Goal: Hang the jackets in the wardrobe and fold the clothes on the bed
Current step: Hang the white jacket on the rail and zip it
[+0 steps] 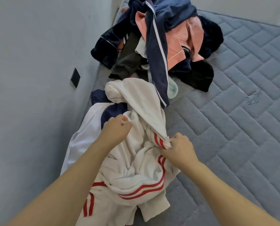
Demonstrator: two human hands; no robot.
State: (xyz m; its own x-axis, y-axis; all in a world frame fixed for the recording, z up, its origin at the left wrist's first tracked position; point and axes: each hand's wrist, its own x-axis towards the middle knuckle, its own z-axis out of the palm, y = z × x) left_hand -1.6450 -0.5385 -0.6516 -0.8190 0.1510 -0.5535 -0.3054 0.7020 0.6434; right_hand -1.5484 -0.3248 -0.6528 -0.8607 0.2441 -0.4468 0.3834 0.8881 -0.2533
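Grip: both our hands were clenched on the white jacket (136, 162), right hand (179, 148) bunching a red-striped fold, left hand (115, 128) pinching cloth near the hood.
Jacket's lie: crumpled under the grip, trailing back toward us, hood beyond it.
Nearer hand: the right, we judged.
Farther: clothes pile (158, 46) lay past the grip on the mattress (242, 95).
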